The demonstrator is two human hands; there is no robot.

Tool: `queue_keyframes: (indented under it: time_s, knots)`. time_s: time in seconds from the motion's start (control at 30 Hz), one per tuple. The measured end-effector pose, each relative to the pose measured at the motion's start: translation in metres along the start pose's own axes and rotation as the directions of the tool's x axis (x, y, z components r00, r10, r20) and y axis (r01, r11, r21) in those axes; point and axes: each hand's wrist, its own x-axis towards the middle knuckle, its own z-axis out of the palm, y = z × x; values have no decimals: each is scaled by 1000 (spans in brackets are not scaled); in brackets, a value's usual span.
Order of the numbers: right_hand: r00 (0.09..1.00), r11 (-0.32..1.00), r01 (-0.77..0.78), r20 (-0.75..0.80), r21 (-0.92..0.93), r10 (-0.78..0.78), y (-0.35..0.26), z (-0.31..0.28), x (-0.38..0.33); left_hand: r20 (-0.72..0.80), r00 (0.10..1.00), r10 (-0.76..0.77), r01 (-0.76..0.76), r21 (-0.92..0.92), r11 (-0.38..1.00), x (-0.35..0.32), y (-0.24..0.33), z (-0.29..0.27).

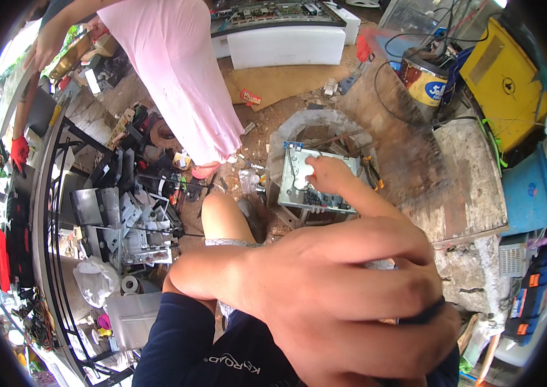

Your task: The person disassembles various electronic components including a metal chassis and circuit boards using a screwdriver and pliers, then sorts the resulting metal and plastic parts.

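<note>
Head view: left hand (351,303) close to the lens, fingers curled, nothing visibly held. Right hand (325,173) reaches out, fingertips pressing the metal chassis (315,184), which lies on a grey tub (286,132) just left of the stone bench (460,187); grip not discernible. Judgement: steady the chassis flat, pressing clear of the circuit board (328,201). Dirt floor, scattered scrap, yellow box (502,80), paint can (425,80); a person in pink (177,71) stands nearby.

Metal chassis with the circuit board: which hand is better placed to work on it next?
Right. The right hand already rests on the metal chassis, fingers over its plate. The left hand is curled up close to the camera, well off it.
</note>
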Motion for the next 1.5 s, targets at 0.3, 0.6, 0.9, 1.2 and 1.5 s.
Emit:
queue_keyframes:
  time_s: [0.3,0.6,0.9,1.2,1.5]
  knots:
    - [952,956,292,-99,2,-291,-3,16,17,706,691,-156,37,181,983,-9,-10,-83]
    - [984,989,139,121,-54,-132,9,6,8,448,158,-880,208,856,473,-112,-17,-256]
    - [961,956,274,-60,107,-269,9,0,-5,201,342,-918,81,967,241,-158,-3,-323]
    - [988,984,137,-81,117,-128,-9,-9,0,136,327,-935,108,978,180,-162,-3,-324]
    - [945,943,328,-23,51,-328,2,-14,7,153,349,-924,138,967,212,-167,-6,-325]
